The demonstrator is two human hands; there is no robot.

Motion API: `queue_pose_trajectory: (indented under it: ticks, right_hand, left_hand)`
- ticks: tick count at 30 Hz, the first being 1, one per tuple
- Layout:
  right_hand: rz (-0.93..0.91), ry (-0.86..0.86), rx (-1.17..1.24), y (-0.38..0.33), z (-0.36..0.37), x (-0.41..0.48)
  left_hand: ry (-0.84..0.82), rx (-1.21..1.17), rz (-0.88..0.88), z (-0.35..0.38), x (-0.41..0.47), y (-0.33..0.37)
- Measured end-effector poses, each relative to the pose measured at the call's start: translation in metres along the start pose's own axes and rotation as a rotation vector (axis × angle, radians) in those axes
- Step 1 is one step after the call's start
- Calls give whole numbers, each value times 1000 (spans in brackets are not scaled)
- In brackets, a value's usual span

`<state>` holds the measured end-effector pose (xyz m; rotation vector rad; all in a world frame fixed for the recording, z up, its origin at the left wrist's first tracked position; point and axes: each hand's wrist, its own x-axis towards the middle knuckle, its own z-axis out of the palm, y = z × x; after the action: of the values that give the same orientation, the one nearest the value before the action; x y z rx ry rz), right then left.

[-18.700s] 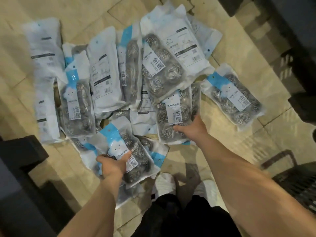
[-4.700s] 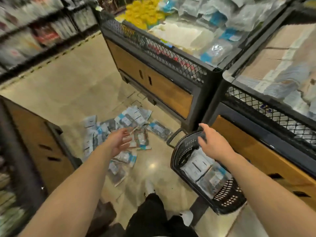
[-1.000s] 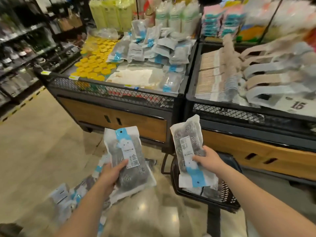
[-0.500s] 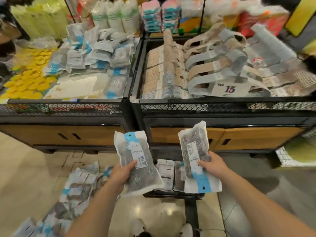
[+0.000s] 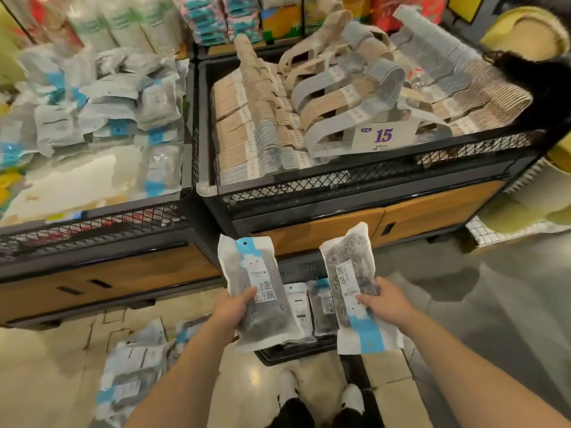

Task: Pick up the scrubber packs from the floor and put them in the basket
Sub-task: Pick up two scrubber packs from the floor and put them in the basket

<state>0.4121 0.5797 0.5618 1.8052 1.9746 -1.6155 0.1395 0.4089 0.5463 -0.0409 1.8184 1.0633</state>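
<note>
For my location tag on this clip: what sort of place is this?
Most likely a household-goods shop: mesh-sided display bins heaped with bundled hangers, a price card reading 15, packaged goods on shelves behind.

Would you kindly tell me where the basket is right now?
In the head view the basket sits on the floor at bottom centre, just ahead of the shoes, partly hidden behind the two held packs.

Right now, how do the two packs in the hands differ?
The left pack has its blue end up, print upright; the right pack is inverted, blue end down. The left hand grips the left pack's left edge; the right hand, the right pack's right edge. Both are clear-fronted scrubber packs.
</note>
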Motion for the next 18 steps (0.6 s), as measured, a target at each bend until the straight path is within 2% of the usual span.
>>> queue_pose_trajectory:
  ticks: [7,13,18]
  right_hand:
    - [69,-19,-87,12,32,32]
    - [97,8,-233,53,78,113]
    - [151,62,-103,99,125,203]
  left_hand:
    - [29,79,-87,6,67,-21]
    - [71,134,-126,30,144,-72]
    - [118,168,-130,62,230,-131]
